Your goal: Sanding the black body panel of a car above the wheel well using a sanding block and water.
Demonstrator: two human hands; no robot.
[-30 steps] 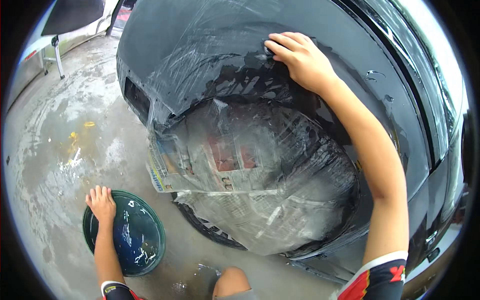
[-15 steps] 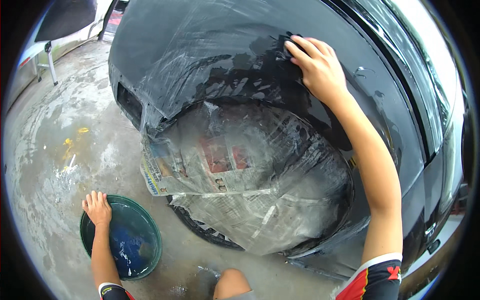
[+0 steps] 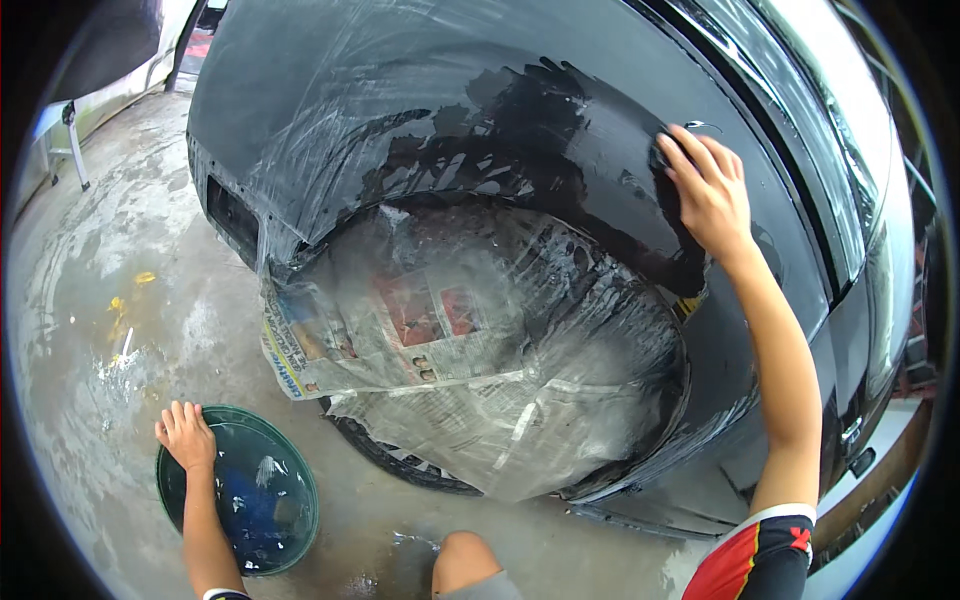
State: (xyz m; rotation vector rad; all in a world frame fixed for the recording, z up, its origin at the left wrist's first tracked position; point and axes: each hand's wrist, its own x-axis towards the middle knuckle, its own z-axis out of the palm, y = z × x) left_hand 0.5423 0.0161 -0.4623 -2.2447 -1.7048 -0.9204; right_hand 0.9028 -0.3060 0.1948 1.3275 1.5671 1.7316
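My right hand (image 3: 714,195) presses a small black piece that looks like wet sandpaper (image 3: 664,158) against the dark car fender (image 3: 620,150). Its fingers are bent over the piece and hide most of it. Around it the fender is wet and glossy black, with pale scuff marks farther left. Lower left, my left hand (image 3: 188,437) grips the rim of a round green basin (image 3: 310,480), fingers over the edge. Dark water with whitish flecks lies in the basin.
Newspaper and clear plastic sheeting (image 3: 470,370) cover the wheel opening, with part of a tyre (image 3: 385,460) below. My knee (image 3: 465,560) is at the bottom. Yellow and white paint spots (image 3: 128,305) mark the concrete floor. A metal stand leg (image 3: 75,150) is far left.
My right hand has slid right and down along the fender with the sandpaper, uncovering a wet black patch. My left hand stays on the basin rim. The whole view has shifted slightly.
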